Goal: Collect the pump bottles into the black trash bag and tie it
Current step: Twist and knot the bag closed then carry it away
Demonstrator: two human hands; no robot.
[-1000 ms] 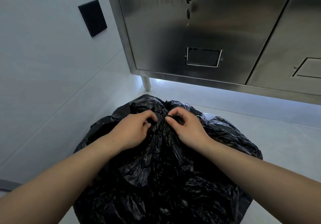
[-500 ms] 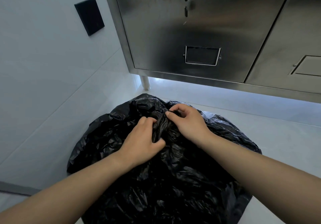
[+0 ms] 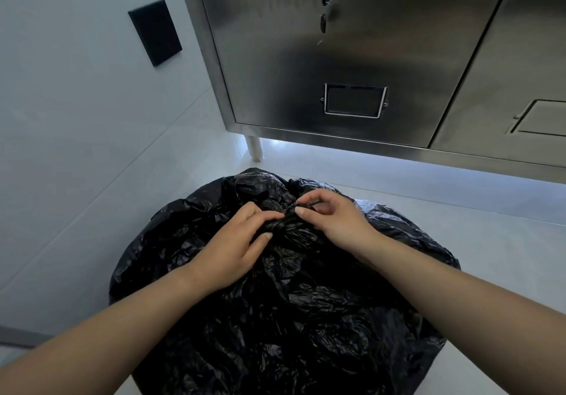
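together, left hand [image 3: 232, 250] and right hand [image 3: 333, 220] both pinched on the black trash bag's [image 3: 306, 318] gathered neck

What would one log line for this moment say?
step: tying | left hand: pinching gathered neck of black trash bag | right hand: pinching same neck | pump bottles: not visible

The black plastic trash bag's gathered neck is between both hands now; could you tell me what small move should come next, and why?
Probably pull the two pinched ends apart to cinch the knot. The left hand and right hand both pinch the twisted plastic at the top of the black plastic trash bag, which looks bunched but not yet tight.
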